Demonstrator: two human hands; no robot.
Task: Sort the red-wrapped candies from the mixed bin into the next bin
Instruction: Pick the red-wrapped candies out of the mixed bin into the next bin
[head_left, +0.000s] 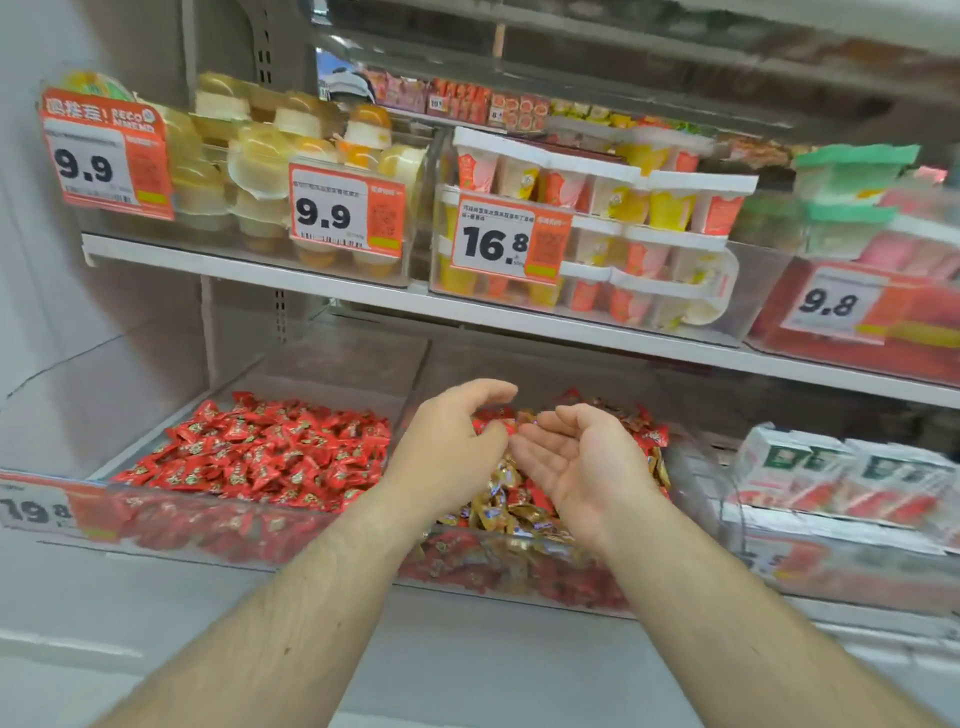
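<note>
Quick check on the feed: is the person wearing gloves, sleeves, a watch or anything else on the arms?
No. Both forearms are bare right to the bottom edge of the picture, with no sleeve cuff in view. The left hand and right hand are ungloved, with no watch, ring, band or marking visible.

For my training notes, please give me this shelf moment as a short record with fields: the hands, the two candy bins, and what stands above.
left hand: left hand over the mixed bin, fingers curled; whether it holds a candy cannot be told
right hand: right hand palm up, open, holds nothing
mixed bin: mixed bin holds red and gold wrapped candies
next bin: red candy bin, to the left, holds only red-wrapped candies
upper shelf: jelly cups with price tag 16.8
</note>
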